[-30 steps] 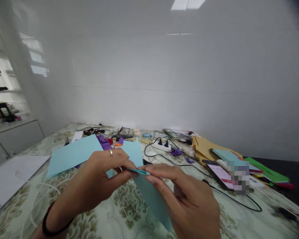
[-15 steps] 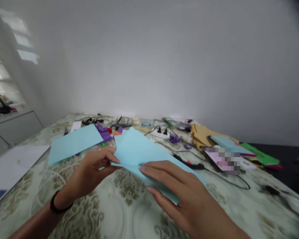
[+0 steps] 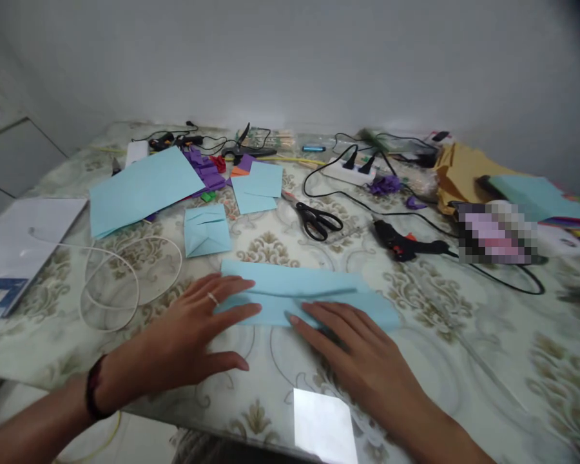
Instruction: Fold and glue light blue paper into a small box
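Observation:
A light blue sheet of paper (image 3: 294,280) lies on the patterned tabletop, folded lengthwise into a long strip with its upper flap slightly lifted along one edge. My left hand (image 3: 207,325) rests over the strip's left end, fingers spread, a ring on one finger. On the lower right part of the strip lie the outstretched fingers of my right hand (image 3: 352,341). Just beyond sits a small folded blue paper piece (image 3: 207,231), with cut blue pieces (image 3: 258,187) behind it. Black-handled scissors (image 3: 318,220) lie past the strip.
A black glue gun (image 3: 406,243) with its cord lies to the right, near a white power strip (image 3: 350,171). Larger blue sheets (image 3: 142,190), purple crepe paper (image 3: 205,171) and a coil of white wire (image 3: 133,283) are at left. Brown paper (image 3: 464,174) is at far right.
The blue paper has gone from being held up between both hands to lying folded on the table. My left hand has released its pinch and spread out. The view has tilted down.

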The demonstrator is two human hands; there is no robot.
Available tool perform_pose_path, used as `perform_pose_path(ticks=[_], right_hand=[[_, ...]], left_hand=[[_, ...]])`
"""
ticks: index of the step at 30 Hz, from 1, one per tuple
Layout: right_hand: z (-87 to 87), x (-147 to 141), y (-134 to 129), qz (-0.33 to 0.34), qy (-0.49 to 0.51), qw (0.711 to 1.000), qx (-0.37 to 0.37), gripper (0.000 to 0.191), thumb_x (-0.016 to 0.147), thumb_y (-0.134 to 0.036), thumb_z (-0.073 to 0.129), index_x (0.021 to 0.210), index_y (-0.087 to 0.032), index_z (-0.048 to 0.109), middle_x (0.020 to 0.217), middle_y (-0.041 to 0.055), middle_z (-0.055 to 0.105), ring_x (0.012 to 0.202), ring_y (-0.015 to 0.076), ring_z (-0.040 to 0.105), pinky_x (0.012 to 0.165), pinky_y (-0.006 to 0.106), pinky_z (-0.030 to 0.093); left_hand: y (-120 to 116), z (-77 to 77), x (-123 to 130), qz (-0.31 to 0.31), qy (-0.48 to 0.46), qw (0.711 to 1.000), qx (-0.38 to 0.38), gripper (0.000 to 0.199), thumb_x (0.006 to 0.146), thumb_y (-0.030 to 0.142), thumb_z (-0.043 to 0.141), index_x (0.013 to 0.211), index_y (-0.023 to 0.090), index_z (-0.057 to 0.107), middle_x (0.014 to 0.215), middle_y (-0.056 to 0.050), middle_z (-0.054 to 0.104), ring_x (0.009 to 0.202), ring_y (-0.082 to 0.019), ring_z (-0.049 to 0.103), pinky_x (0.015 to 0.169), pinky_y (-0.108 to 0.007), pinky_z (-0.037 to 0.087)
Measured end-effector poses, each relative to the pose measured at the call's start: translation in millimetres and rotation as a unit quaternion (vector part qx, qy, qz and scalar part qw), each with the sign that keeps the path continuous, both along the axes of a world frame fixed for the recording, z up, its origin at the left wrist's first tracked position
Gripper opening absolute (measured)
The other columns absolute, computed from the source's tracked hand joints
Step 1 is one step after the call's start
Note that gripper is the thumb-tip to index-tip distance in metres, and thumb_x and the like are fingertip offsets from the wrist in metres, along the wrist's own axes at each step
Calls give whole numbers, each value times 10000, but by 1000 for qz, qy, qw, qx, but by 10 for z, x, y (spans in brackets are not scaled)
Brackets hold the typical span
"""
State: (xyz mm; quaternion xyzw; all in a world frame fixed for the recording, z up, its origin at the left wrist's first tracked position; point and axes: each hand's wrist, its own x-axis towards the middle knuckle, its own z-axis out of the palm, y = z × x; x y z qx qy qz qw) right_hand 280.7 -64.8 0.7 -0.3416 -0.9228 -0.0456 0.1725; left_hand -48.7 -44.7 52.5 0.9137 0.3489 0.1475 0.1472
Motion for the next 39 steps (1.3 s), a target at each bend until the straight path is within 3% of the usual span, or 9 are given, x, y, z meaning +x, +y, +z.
perform_pose_path(ticks=[6, 10, 14, 20, 25, 28, 30, 33, 39], right_hand=[[-24, 15, 221, 6, 14, 999, -30, 529, 957, 31, 520, 1459, -133, 558, 1384, 153, 691, 1253, 321, 582, 1037, 521, 477], [-5, 65, 195, -36, 14, 998, -58, 481, 970, -42, 562, 1444, -125, 556, 1259, 143, 740, 1055, 326, 577, 856, 478, 458], [120, 51, 237, 10, 46, 998, -44, 289, 948, 10, 560, 1111, -191, 691, 1159, 96, 758, 1059, 310, 558, 867, 471, 419], [438, -37, 435, 59, 199, 978, 26, 336, 936, 37, 568, 925, -262, 720, 1457, 66, 596, 1429, 308, 431, 1147, 571, 360], [583, 70, 741, 98, 286, 943, -136, 340, 1022, -115, 553, 891, -308, 800, 1735, -101, 302, 1618, 295, 239, 1296, 567, 271], [418, 144, 1033, 122, 296, 891, -321, 345, 1078, -305, 547, 887, -273, 833, 1744, -29, 325, 1568, 280, 389, 1217, 464, 440], [263, 179, 1179, 112, 258, 884, -374, 370, 1085, -363, 532, 932, -253, 851, 1700, 51, 418, 1542, 285, 436, 1240, 472, 396], [127, 252, 1185, 48, 248, 894, -370, 361, 1089, -368, 489, 1139, -253, 827, 1525, 119, 627, 1439, 275, 569, 1213, 504, 421], [254, 512, 565, -117, 216, 872, -423, 519, 978, -414, 682, 1471, -265, 616, 1332, 110, 748, 991, 238, 770, 861, 410, 655]], left_hand=[[82, -182, 270, 12, 32, 997, -75, 640, 960, 481, 734, 1501, 216, 516, 1466, -172, 630, 1372, -376, 584, 1119, -609, 503], [23, -47, 172, -11, 15, 982, -186, 707, 963, 543, 704, 1560, 248, 468, 1453, -150, 653, 1278, -347, 666, 1044, -521, 582], [24, 152, 94, -76, -42, 962, -257, 534, 1005, 501, 658, 1505, 365, 529, 1350, -34, 734, 1143, -263, 746, 944, -380, 635], [392, 352, 297, 23, -81, 995, -47, 693, 1031, 324, 644, 1637, 317, 309, 1684, -116, 414, 1551, -282, 416, 1250, -498, 416], [763, 510, 550, -1, -94, 992, 78, 1027, 850, 449, 867, 1670, 296, 269, 1772, -173, 179, 1633, -412, 175, 1298, -626, 245], [1049, 369, 642, 14, -131, 991, 26, 1026, 840, 382, 878, 1671, 305, 281, 1721, -151, 331, 1576, -390, 320, 1233, -565, 391], [1236, 152, 649, 38, -127, 987, -91, 932, 829, 309, 868, 1628, 288, 389, 1610, -130, 501, 1419, -339, 522, 1104, -455, 530], [1356, -215, 548, 101, -108, 974, -170, 634, 795, 210, 826, 1400, 199, 639, 1264, -123, 704, 825, -189, 679, 761, -336, 612], [871, -488, 70, 188, -84, 971, -119, 600, 896, 264, 670, 1474, 210, 521, 1178, -82, 589, 673, -114, 546, 676, -321, 596]])
